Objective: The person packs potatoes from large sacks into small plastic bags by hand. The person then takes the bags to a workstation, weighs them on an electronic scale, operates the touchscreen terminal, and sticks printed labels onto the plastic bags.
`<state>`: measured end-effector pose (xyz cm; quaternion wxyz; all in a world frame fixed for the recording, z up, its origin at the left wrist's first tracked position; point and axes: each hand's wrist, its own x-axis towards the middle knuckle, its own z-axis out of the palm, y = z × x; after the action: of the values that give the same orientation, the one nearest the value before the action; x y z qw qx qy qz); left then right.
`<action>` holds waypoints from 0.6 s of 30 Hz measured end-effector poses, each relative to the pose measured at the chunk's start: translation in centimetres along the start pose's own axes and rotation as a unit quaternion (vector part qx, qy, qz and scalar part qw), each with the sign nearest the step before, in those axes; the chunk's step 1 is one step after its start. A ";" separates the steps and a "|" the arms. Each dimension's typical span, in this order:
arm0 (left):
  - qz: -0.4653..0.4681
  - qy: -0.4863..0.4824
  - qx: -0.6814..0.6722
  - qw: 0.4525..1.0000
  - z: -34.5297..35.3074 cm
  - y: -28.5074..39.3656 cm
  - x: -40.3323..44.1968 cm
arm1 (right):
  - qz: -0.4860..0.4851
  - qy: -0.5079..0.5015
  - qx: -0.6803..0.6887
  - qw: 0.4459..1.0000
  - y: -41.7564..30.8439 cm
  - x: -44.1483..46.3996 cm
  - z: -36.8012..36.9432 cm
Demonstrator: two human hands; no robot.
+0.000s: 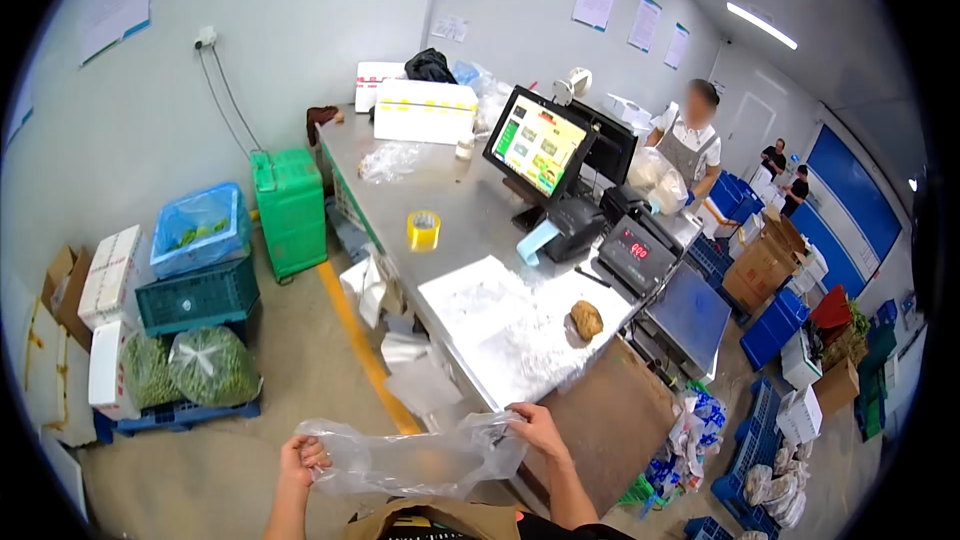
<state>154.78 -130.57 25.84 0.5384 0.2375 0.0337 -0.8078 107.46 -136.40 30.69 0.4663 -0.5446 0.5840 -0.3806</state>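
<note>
A clear plastic bag (pixel 415 458) is stretched between my two hands at the bottom centre, in front of my body. My left hand (pixel 308 455) is closed on its left end, and my right hand (pixel 530 427) grips its upper right corner near the table's front edge. Beyond the right hand, white sheets and plastic film (pixel 510 325) cover part of the metal table (pixel 385 225). On them lies a brown, lumpy item (pixel 586 320). A roll of yellow tape (pixel 424 231) sits farther back.
A monitor (pixel 540 143), a printer (pixel 572 230) and a scale display (pixel 637 252) stand on the table's right. Crates (pixel 200 295) and a green bin (pixel 290 212) are at the left. A person (pixel 690 145) holding bags stands behind the table; two others are farther off.
</note>
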 end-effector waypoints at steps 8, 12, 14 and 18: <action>0.093 -0.129 -0.124 0.979 9.2 8.7 15.0 | -0.008 -0.003 0.071 0.997 -7.6 16.1 -5.3; 0.182 -0.147 -0.146 0.961 13.1 14.0 20.7 | -0.073 -0.011 0.137 0.988 -12.1 29.6 -7.0; 0.208 -0.167 -0.147 0.953 15.0 17.1 23.0 | -0.091 0.026 0.121 0.988 -14.0 36.3 -6.8; 0.237 -0.188 -0.101 0.948 19.2 21.1 28.4 | -0.125 0.043 -0.042 0.990 -16.7 47.1 -5.4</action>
<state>158.10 -169.64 35.11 0.7324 0.0270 -0.0441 -0.6789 108.33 -185.40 41.96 0.3659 -0.6154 0.5470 -0.4339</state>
